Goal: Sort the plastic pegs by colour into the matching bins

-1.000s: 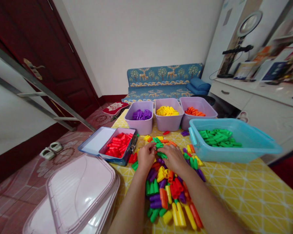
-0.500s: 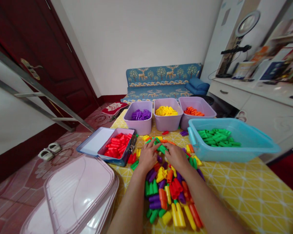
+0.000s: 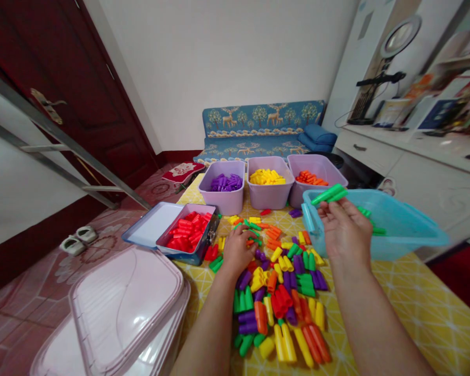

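Note:
My right hand (image 3: 347,230) is raised over the near left side of the blue-green bin (image 3: 376,249). Between thumb and fingers it grips a green plastic building piece (image 3: 329,194) shaped like joined tubes. More green pieces (image 3: 378,230) lie inside that bin, partly hidden by the hand. My left hand (image 3: 238,249) rests at the back left of a mixed pile, its fingers apart and reaching onto some green pieces (image 3: 253,226). Spread over the yellow tablecloth are loose yellow pieces (image 3: 285,342), red pieces (image 3: 281,302), orange and purple ones.
Along the back stand lilac bins holding purple pieces (image 3: 226,183), yellow pieces (image 3: 267,177) and orange pieces (image 3: 311,178). An open case (image 3: 198,258) of red pieces sits at left. Stacked pale lids (image 3: 127,303) lie at front left. A blue sofa (image 3: 258,141) is behind the table.
My right hand has moved from the pile to the right and up, carrying a green building piece over the blue-green bin. My left hand stays at the back left of the pile.

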Available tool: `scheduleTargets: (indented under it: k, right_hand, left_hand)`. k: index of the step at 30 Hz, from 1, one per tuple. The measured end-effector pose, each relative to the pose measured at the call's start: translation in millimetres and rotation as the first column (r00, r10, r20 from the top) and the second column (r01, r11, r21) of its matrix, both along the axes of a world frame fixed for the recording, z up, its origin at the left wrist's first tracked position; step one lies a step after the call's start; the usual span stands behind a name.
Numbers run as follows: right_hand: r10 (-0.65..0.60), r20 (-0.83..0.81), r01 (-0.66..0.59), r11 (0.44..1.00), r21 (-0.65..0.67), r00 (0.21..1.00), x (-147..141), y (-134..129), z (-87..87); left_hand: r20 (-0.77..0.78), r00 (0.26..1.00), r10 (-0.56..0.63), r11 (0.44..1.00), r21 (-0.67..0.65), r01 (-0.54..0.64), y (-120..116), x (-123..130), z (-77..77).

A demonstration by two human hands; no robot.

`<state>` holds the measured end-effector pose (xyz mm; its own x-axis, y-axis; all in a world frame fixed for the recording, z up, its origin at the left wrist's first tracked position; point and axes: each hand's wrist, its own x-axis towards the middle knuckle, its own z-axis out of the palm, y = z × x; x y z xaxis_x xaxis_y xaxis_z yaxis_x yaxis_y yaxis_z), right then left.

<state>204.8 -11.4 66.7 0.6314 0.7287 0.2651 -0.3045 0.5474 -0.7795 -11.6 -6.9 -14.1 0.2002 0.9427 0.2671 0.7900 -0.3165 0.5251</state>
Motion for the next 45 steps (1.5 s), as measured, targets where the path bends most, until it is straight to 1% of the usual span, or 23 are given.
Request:
scheduleTargets:
  k: [2,4,6,8,10,11,13,14,15,17,19,20,21,22,23,24,26,28,30,32,36,41,45]
  right_hand:
    - [0.036,-0.143,-0.028,0.998,0.057,0.989,9,1,-1.1]
    - [0.072,-0.224,-0.055,0.995,0.080,0.972,16,1,-1.7]
    - [0.113,-0.257,-0.096,0.992,0.077,0.960,19,0,-0.2]
    - [0.145,-0.246,-0.133,0.989,0.066,0.958,14,-2,2.2]
    - [0.173,-0.168,-0.171,0.985,0.027,0.971,2,-3,2.4]
    - [0.198,-0.091,-0.200,0.980,-0.015,0.976,-6,-3,0.5]
    - [0.276,0.156,-0.251,0.955,-0.159,0.948,-22,-1,-9.1]
    - [0.317,0.321,-0.246,0.938,-0.244,0.892,-29,0,-16.6]
    - [0.345,0.495,-0.200,0.925,-0.323,0.797,-35,1,-25.6]
    - [0.340,0.783,-0.003,0.918,-0.397,0.522,-42,4,-45.2]
    - [0.358,0.899,0.194,0.891,-0.410,0.254,-43,5,-62.1]
    - [0.392,0.905,0.253,0.870,-0.423,0.165,-42,6,-68.2]
    - [0.432,0.894,0.273,0.852,-0.447,0.116,-41,6,-72.3]
    - [0.464,0.879,0.256,0.842,-0.476,0.108,-40,7,-74.4]
    - [0.482,0.865,0.207,0.840,-0.501,0.137,-40,7,-74.8]
    - [0.488,0.850,0.136,0.845,-0.517,0.199,-40,7,-73.7]
    - [0.496,0.787,-0.056,0.856,-0.514,0.367,-44,8,-68.4]
    - [0.533,0.682,-0.247,0.843,-0.477,0.502,-50,7,-61.4]
    - [0.584,0.581,-0.382,0.811,-0.443,0.567,-56,5,-54.8]
    - [0.619,0.504,-0.444,0.784,-0.434,0.602,-59,2,-50.1]
    - [0.638,0.412,-0.456,0.762,-0.460,0.650,-61,-1,-47.3]
    - [0.654,0.374,-0.482,0.746,-0.459,0.657,-59,1,-49.4]
    - [0.645,0.373,-0.490,0.757,-0.432,0.667,-62,4,-54.4]
  left_hand:
    - [0.023,1.000,0.003,1.000,0.017,-0.004,1,0,-1.3]
    - [0.037,0.999,0.014,1.000,0.017,-0.014,1,0,-2.5]
    - [0.040,0.999,0.031,0.999,0.011,-0.031,0,1,-3.3]
    - [0.037,0.998,0.047,0.999,0.015,-0.047,0,1,-3.8]
    - [0.037,0.998,0.053,0.998,0.022,-0.054,0,1,-3.9]
    - [0.040,0.998,0.054,0.998,0.024,-0.055,0,1,-4.0]
    - [0.050,0.997,0.063,0.998,0.025,-0.064,0,1,-4.1]
    - [0.057,0.996,0.070,0.997,0.024,-0.072,0,1,-4.3]
    - [0.067,0.994,0.080,0.996,0.024,-0.082,0,1,-4.6]
    - [0.100,0.990,0.096,0.995,0.024,-0.098,1,0,-5.5]
    - [0.140,0.986,0.088,0.995,0.022,-0.092,2,0,-6.5]
    - [0.157,0.984,0.080,0.996,0.022,-0.084,2,0,-6.9]
    - [0.174,0.982,0.069,0.997,0.024,-0.074,3,0,-7.1]
    - [0.191,0.980,0.057,0.997,0.032,-0.064,3,0,-7.1]
    - [0.212,0.976,0.044,0.998,0.043,-0.054,2,0,-6.8]
    - [0.240,0.970,0.031,0.997,0.056,-0.046,2,1,-6.3]
    - [0.308,0.951,0.004,0.997,0.076,-0.029,1,2,-4.8]
    - [0.377,0.926,-0.010,0.997,0.080,-0.022,-1,2,-3.1]
    - [0.432,0.902,-0.008,0.997,0.078,-0.029,-2,2,-1.5]
    - [0.475,0.880,0.003,0.996,0.078,-0.045,-3,2,0.0]
    - [0.526,0.851,-0.004,0.995,0.083,-0.047,-4,3,2.0]
    - [0.536,0.841,-0.071,0.993,0.113,0.012,-5,5,0.2]
    - [0.493,0.862,-0.113,0.984,0.177,0.027,-4,4,-1.7]
